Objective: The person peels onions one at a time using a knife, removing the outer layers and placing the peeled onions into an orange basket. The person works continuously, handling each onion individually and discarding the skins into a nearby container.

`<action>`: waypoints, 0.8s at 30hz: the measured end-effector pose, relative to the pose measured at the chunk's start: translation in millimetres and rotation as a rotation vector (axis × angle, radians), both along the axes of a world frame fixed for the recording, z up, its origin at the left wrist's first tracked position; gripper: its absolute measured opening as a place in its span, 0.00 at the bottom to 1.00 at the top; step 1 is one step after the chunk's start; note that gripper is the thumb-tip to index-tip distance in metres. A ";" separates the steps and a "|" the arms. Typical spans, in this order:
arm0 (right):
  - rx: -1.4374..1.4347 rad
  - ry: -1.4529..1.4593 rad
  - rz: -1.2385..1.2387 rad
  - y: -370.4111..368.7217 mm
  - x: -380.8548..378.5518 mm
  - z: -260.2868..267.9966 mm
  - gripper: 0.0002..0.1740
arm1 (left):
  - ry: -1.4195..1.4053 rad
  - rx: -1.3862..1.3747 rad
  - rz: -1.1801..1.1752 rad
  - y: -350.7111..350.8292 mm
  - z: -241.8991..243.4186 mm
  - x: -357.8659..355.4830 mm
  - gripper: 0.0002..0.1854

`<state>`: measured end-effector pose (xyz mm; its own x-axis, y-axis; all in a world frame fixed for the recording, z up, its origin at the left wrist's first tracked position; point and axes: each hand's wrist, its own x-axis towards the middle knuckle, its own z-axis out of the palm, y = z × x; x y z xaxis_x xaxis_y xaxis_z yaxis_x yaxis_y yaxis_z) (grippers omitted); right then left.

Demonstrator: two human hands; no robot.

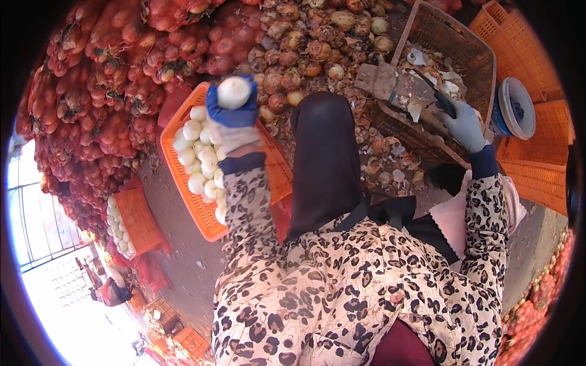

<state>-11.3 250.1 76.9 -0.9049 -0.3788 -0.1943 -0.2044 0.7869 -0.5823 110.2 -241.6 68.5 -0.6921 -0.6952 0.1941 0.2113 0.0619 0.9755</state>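
My left hand (232, 107), in a blue and white glove, holds a peeled white onion (234, 93) above the far end of an orange plastic crate (201, 215). Peeled white onions (197, 151) fill much of that crate's visible left side; my sleeve covers part of it. On the right, my right hand (463, 127), in a light grey glove, grips the dark handle of a knife (442, 98). Its blade points over a worn board (405, 89) laid across a dirty plastic crate (480, 55) that has onion skins in it.
Unpeeled onions (316, 50) lie heaped ahead, beside red mesh sacks of onions (114, 73). A white bucket (517, 108) and orange crates (533, 151) stand at the right. Another crate of peeled onions (142, 219) is at the left, with a person (110, 292) farther off.
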 end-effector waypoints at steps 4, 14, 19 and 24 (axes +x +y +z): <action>0.130 0.032 0.049 13.9 6.5 -17.6 0.23 | -0.486 -0.891 0.410 -62.2 1.0 116.3 0.30; 0.108 -0.059 0.003 13.7 16.9 -28.1 0.19 | -0.309 -0.038 0.569 -114.1 -19.0 305.0 0.30; 0.112 -0.150 -0.034 7.6 16.5 -25.1 0.18 | -0.257 0.156 0.613 -102.7 -38.5 340.0 0.26; 0.118 -0.122 -0.016 18.0 13.1 -44.6 0.17 | -0.163 0.568 0.586 -74.8 -27.6 323.7 0.17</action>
<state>1.8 268.1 32.4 -0.8775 -0.3327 -0.3453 -0.1249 0.8538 -0.5054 433.8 -316.3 40.9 -0.1766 -0.9137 -0.3661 0.1518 -0.3927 0.9070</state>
